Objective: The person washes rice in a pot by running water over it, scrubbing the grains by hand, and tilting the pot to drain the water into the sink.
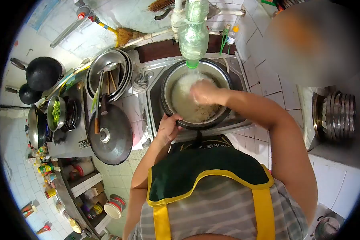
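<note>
Leftmost, two dark woks (44, 73) hang on the wall, above a pan (61, 100) of chopped greens by the stove. Next come stacked metal basins (129, 66) with utensils resting across them, and a dark round lid (122, 150) with a pale knob. Then the left hand (169, 127) pinches the near-left rim of the pot (200, 125), its fingers over the edge. The pot sits in the metal sink (153, 94). Its mouth faces up toward the camera, round and about as wide one way as the other, so its axis runs upright. It has a thick dark rim, a silvery inner wall and cloudy, pale water (184, 108) flecked with brown at the near side. Above, a clear green bottle (193, 42) points neck-down, its long axis upright, pouring a stream into the pot. Just right of the stream, the right hand (206, 92) reaches inside; motion blur hides its fingers, so I cannot tell whether they are spread or closed. Far right stands stacked metalware (341, 116).
</note>
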Demonstrator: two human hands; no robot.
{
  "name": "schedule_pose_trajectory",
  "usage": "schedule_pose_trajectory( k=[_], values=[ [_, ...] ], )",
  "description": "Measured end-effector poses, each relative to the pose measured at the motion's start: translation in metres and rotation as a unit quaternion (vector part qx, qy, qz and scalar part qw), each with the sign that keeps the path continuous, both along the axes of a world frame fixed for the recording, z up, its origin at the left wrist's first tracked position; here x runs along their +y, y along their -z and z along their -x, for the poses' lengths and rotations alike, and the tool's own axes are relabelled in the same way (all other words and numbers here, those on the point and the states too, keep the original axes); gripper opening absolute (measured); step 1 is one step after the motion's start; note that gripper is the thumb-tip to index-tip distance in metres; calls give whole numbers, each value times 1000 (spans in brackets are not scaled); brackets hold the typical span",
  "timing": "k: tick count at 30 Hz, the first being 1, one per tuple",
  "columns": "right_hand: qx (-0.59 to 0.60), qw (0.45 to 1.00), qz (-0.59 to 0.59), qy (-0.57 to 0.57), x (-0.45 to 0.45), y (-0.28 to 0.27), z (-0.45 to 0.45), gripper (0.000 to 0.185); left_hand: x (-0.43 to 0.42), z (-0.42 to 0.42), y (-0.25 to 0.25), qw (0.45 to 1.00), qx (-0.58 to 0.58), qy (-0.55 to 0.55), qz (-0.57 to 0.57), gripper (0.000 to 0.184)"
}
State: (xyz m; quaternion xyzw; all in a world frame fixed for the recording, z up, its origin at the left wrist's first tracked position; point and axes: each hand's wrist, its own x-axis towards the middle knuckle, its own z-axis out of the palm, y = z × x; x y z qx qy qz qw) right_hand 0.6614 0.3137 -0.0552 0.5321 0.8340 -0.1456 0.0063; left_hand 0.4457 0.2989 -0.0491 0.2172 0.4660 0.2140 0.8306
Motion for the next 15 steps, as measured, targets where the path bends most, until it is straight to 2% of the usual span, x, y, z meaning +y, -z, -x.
schedule_pose_trajectory(
  k=[2,5,7,8,9,11,12,15],
  values=[
    [26,968,40,246,31,12,9,15,-3,-2,2,1000,-25,-1,-2,32],
    [-7,952,-178,249,45,42,30,16,-7,-8,7,999,-53,5,-5,33],
    [-33,976,33,214,44,14,53,18,-11,-11,3,996,-95,-5,-3,34],
    [-10,987,9,160,36,26,67,17,-9,-9,7,998,-63,4,-6,34],
    [-85,989,-120,18,23,22,68,18,-7,-5,15,999,-32,14,-8,34],
    [-66,968,-79,-229,11,25,55,16,-7,-1,19,1000,-15,22,-9,34],
    [-53,933,-57,-350,5,26,50,16,-7,1,18,999,-29,20,-10,33],
    [-50,990,-12,-131,-4,-4,33,19,-8,2,21,999,-47,-8,-15,31]
  ],
)
